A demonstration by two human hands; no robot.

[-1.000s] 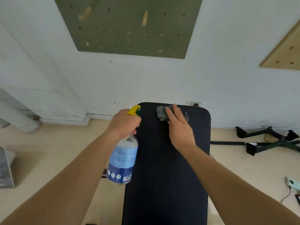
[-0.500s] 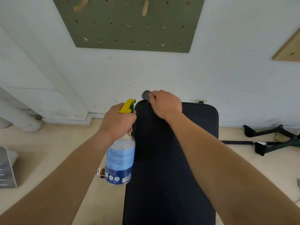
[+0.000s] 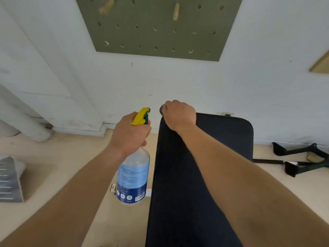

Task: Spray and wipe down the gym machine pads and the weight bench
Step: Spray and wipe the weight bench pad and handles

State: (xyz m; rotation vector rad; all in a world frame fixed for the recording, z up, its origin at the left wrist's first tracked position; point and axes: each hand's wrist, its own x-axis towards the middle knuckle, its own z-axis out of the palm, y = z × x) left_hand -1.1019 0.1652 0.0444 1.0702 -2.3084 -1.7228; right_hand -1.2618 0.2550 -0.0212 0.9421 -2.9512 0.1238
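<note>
Note the shift from 1 s ago: right hand [image 3: 179, 115] no longer flat at the middle of the far end of the weight bench [image 3: 222, 136], now over at its far left corner, fingers curled down over the edge. Pinches the grey cloth [image 3: 161, 110] there, only a small grey fold showing past the knuckles; cannot tell how much lies under the palm. Grips the spray bottle [image 3: 132, 175] by the neck in the left hand [image 3: 130, 134], fingers wrapped just under the yellow trigger [image 3: 139, 116], the bottle hanging base-down just beside the left edge of the bench, above the floor [image 3: 71, 157] and apart from the pad.

Seems to be the wiping step, at the corner and rim, with most of the pad's length probably yet to do.

To do it well:
- Open the cloth out instead of balling it, for contact over more than 1 fold.
- Wrap it round the rounded corner, then draw it along the left rim toward the body.
- Work back across the top in overlapping lanes, far end to near end.
- Press evenly, from the arm rather than the wrist.
- Keep the bottle clear of the pad and off the trigger until a dry patch calls for 1 more spray.
- Mind the black handles [image 3: 302, 157] on the floor to the right before stepping round.
</note>
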